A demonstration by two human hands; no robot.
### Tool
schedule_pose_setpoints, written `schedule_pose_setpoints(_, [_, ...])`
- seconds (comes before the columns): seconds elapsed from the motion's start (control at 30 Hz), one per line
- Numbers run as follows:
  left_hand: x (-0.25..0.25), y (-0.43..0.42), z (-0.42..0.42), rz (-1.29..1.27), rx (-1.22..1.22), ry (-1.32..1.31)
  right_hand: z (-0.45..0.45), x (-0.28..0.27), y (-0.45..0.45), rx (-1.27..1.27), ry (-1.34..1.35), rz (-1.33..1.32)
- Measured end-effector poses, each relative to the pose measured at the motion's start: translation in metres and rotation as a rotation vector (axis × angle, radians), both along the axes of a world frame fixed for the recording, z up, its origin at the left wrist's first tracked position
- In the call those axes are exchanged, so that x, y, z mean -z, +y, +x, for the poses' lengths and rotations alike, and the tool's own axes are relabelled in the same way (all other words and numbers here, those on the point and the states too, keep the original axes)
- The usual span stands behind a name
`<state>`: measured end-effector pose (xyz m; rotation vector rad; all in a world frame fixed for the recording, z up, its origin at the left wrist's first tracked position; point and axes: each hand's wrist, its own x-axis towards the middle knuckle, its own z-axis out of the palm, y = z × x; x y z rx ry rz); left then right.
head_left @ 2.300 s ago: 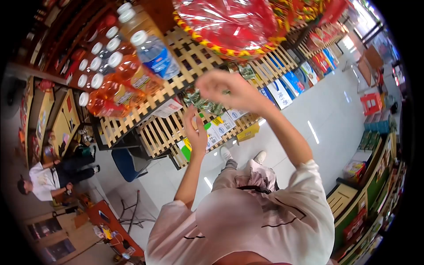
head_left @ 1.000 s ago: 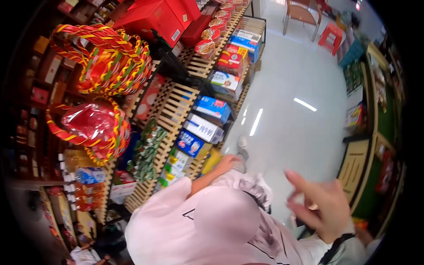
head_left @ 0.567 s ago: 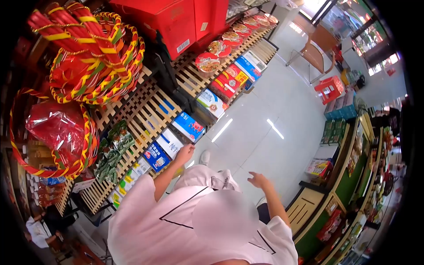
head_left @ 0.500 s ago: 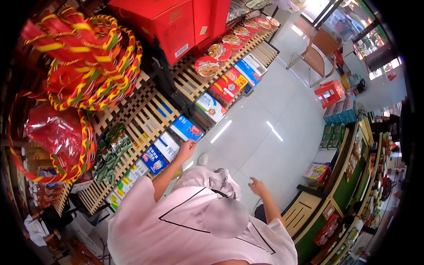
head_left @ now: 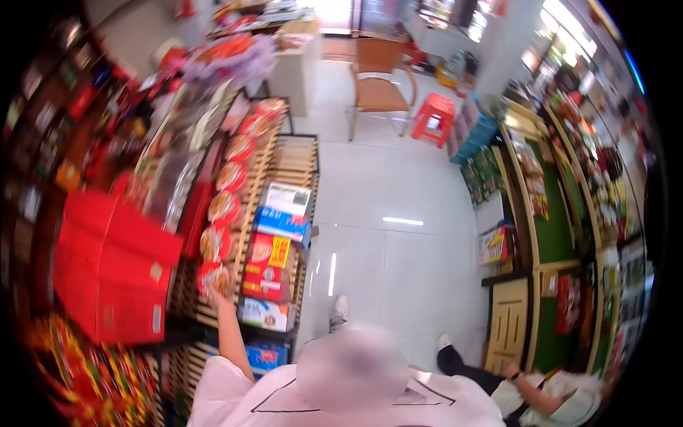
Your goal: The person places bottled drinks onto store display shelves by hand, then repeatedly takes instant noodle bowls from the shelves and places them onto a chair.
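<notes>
At the near end of the row of round red-and-white cups, my left hand is at the closest cup, overlapping its edge. Its fingers are small and blurred, so whether they grip the cup cannot be made out. The other cups, such as this one, run away from me along the slatted shelf. On the lower tier to the right are a red carton, a white carton and blue cartons. My right hand is not visible.
Large red boxes and coloured woven baskets are at left. A brown chair and red stool stand ahead. Shelving lines the right. Another person is at the lower right.
The view has turned along the aisle. My left hand has moved from the lower cartons to the nearest cup. My right hand has left view, and another person has appeared at lower right.
</notes>
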<state>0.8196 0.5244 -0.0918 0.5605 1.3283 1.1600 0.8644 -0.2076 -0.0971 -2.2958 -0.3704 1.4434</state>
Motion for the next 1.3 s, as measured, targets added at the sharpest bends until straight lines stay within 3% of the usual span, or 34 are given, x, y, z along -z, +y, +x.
schedule_pose_setpoints(0.07, [-0.028, -0.022, 0.021, -0.015, -0.096, 0.332, 0.025, 0.002, 0.029, 0.116, -0.009, 0.065])
schedule_pose_setpoints(0.17, [-0.081, -0.055, 0.046, -0.132, -0.234, 0.769, 0.091, -0.060, 0.086, 0.346, 0.087, 0.084])
schedule_pose_setpoints(0.23, [-0.076, -0.052, 0.040, -0.090, -0.190, 0.784, 0.122, -0.083, 0.104, 0.397, -0.011, 0.056])
schedule_pose_setpoints(0.27, [-0.060, -0.046, 0.041, -0.071, -0.288, 0.808, 0.133, -0.057, 0.096, 0.258, -0.169, 0.120])
schedule_pose_setpoints(0.3, [-0.059, -0.047, 0.045, -0.001, -0.358, 0.668, 0.152, -0.056, 0.095, 0.240, -0.180, 0.115])
schedule_pose_setpoints(0.37, [-0.024, -0.026, 0.033, 0.170, -0.362, 0.319, 0.180, -0.058, 0.096, 0.403, 0.114, 0.007])
schedule_pose_setpoints(0.4, [-0.033, -0.033, 0.034, 0.144, -0.405, 0.397, 0.199, -0.042, 0.090, 0.279, 0.178, -0.061])
schedule_pose_setpoints(0.43, [-0.051, -0.039, 0.049, 0.106, -0.473, 0.465, 0.212, 0.018, 0.063, 0.123, 0.056, -0.112])
schedule_pose_setpoints(0.5, [-0.071, -0.046, 0.055, -0.089, -0.452, 1.022, 0.266, -0.003, 0.083, 0.044, 0.056, -0.164])
schedule_pose_setpoints(0.57, [0.017, -0.022, 0.020, -0.154, -0.769, 1.481, 0.306, -0.016, 0.094, -0.012, 0.020, -0.164])
schedule_pose_setpoints(0.6, [-0.004, -0.030, 0.031, -0.196, -0.796, 1.496, 0.330, -0.027, 0.112, 0.126, 0.090, -0.125])
schedule_pose_setpoints(0.63, [-0.053, -0.038, 0.061, -0.333, -0.771, 1.394, 0.355, -0.036, 0.134, 0.283, 0.157, -0.082])
schedule_pose_setpoints(0.67, [-0.090, -0.041, 0.091, -0.460, -0.734, 1.290, 0.377, -0.038, 0.150, 0.267, 0.158, -0.099])
schedule_pose_setpoints(0.7, [-0.099, -0.044, 0.113, -0.486, -0.735, 1.308, 0.405, -0.044, 0.163, 0.274, 0.172, -0.105])
schedule_pose_setpoints(0.73, [-0.102, -0.043, 0.131, -0.017, -0.703, 0.916, 0.430, -0.053, 0.176, 0.285, 0.180, -0.117])
schedule_pose_setpoints(0.8, [-0.163, -0.051, 0.199, 0.474, -0.569, 0.930, 0.477, -0.069, 0.197, 0.228, 0.181, -0.124])
schedule_pose_setpoints(0.83, [-0.167, -0.047, 0.216, 0.406, -0.442, 1.179, 0.495, -0.068, 0.218, 0.187, 0.187, -0.081])
schedule_pose_setpoints(0.87, [-0.157, -0.033, 0.239, 0.503, -0.438, 0.936, 0.517, -0.056, 0.237, 0.159, 0.188, -0.064])
schedule_pose_setpoints(0.93, [-0.210, -0.018, 0.325, 0.643, -0.200, 0.854, 0.559, -0.046, 0.264, 0.069, 0.121, -0.062])
schedule_pose_setpoints(0.97, [-0.191, -0.008, 0.344, 0.759, -0.078, 0.973, 0.580, -0.048, 0.288, 0.011, 0.049, -0.067])
schedule_pose_setpoints(1.0, [-0.197, 0.003, 0.378, 0.664, 0.146, 0.667, 0.598, -0.046, 0.306, -0.053, -0.003, -0.036])
schedule_pose_setpoints(1.03, [-0.179, 0.016, 0.408, 0.859, 0.278, 0.966, 0.617, -0.037, 0.332, -0.102, -0.069, 0.012])
schedule_pose_setpoints(1.1, [-0.180, 0.044, 0.479, 0.970, 0.608, 0.892, 0.650, -0.029, 0.390, -0.178, -0.157, 0.053])
schedule_pose_setpoints(1.2, [-0.190, 0.080, 0.572, 1.159, 0.703, 1.053, 0.693, -0.065, 0.496, -0.028, 0.036, 0.208])
schedule_pose_setpoints(1.3, [-0.191, 0.141, 0.642, 1.016, 0.665, 1.013, 0.723, -0.060, 0.591, 0.065, 0.099, 0.405])
